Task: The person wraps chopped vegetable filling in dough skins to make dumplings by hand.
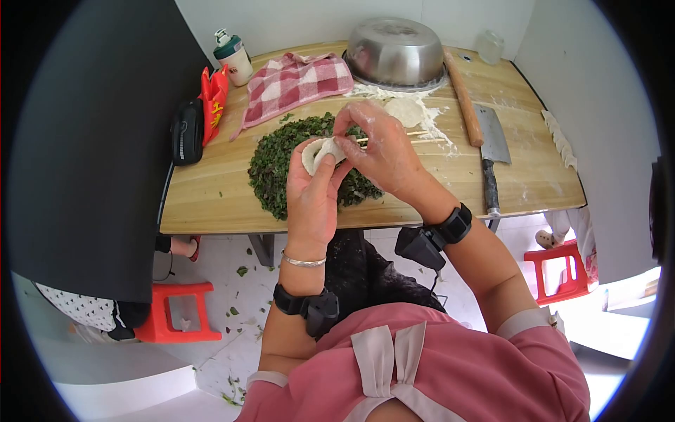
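Observation:
A dumpling wrapper [310, 156] of pale dough, folded partway over, is cupped in my left hand [313, 193], with the thumb pressing on it. The fingers of my right hand [380, 151] pinch the wrapper's upper right edge. Both hands are above a heap of chopped dark green leaves [271, 172] on the wooden table. A pair of chopsticks [430, 141] sticks out to the right from behind my right hand; their other ends are hidden. What lies inside the fold cannot be made out. A flat round wrapper [405, 111] lies on floury wood beyond my right hand.
An upturned metal basin [395, 53] stands at the back, beside a checked cloth [299, 81]. A rolling pin [464, 102] and a cleaver [492, 141] lie on the right. Shaped dough pieces [559, 141] line the right edge. At left are a bottle [234, 60] and a black case [188, 132].

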Demonstrator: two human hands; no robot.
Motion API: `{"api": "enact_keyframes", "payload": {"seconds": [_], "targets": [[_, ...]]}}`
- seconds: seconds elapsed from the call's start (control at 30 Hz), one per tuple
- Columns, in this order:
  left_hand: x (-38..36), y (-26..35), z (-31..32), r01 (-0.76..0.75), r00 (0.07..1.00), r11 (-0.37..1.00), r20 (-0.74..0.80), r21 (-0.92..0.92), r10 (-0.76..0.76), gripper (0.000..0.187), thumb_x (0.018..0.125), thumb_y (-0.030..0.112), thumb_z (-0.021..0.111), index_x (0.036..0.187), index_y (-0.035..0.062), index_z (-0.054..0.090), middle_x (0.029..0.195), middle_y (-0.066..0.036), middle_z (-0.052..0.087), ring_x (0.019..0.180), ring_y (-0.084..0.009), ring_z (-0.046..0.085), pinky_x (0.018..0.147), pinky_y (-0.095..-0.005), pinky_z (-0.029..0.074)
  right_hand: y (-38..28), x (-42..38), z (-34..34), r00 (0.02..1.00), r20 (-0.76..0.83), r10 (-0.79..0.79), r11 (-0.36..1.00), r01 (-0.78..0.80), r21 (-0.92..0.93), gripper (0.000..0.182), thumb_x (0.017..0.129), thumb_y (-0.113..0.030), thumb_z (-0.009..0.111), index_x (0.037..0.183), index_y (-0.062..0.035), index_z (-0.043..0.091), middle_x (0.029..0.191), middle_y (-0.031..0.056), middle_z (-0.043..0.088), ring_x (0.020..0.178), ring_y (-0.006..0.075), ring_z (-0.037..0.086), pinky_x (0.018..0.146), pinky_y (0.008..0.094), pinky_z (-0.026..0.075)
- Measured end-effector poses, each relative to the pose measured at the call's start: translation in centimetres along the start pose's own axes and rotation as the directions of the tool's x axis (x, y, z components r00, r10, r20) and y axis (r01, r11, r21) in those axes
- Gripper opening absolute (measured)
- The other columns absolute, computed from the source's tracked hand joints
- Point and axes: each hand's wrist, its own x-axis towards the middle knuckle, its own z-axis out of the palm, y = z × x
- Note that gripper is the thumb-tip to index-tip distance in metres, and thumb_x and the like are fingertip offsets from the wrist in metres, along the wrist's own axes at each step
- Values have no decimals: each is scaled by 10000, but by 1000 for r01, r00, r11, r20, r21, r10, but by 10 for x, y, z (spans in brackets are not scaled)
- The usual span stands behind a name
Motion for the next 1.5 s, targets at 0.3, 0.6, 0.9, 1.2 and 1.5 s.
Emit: {"api": "enact_keyframes", "payload": {"seconds": [0.3,0.6,0.9,1.2,1.5], "targets": [[6,5,4,-5,1000,961,-15,277,10,248,881,69,621,1107,17,532,984,-63,616,870,-124,626,708,-232,549,-4,-9,-3,995,-62,81,995,-78,58,174,726,-1,663,845,-12,536,790,109,551,762,274,555,692,335,449],[11,10,-7,128,990,916,4,380,-140,193,889,86,616,1061,24,555,857,-30,611,626,-57,525,448,-152,346,1,-15,-10,998,-56,-19,993,26,118,177,738,-51,651,847,-16,516,838,153,566,810,336,557,699,396,450],[8,18,-2,135,991,972,-40,190,-130,198,877,60,629,1056,19,552,815,-49,597,596,-54,489,420,-159,296,25,-36,-28,993,114,19,999,-24,47,301,746,-274,688,833,-43,514,803,117,544,776,296,529,689,388,437],[7,15,-1,121,992,963,-62,242,-109,198,871,52,635,1048,13,554,810,-51,601,587,-53,500,412,-148,298,21,-38,-27,980,192,57,997,-66,40,276,786,-273,659,759,-46,505,702,93,526,740,280,517,650,380,421],[7,12,-1,111,993,965,-76,239,-95,185,871,41,632,1038,11,560,805,-53,612,580,-51,511,404,-145,294,20,-41,-18,991,52,-127,979,134,-153,155,814,-143,631,799,-37,518,738,134,545,776,341,538,695,437,439]]}}
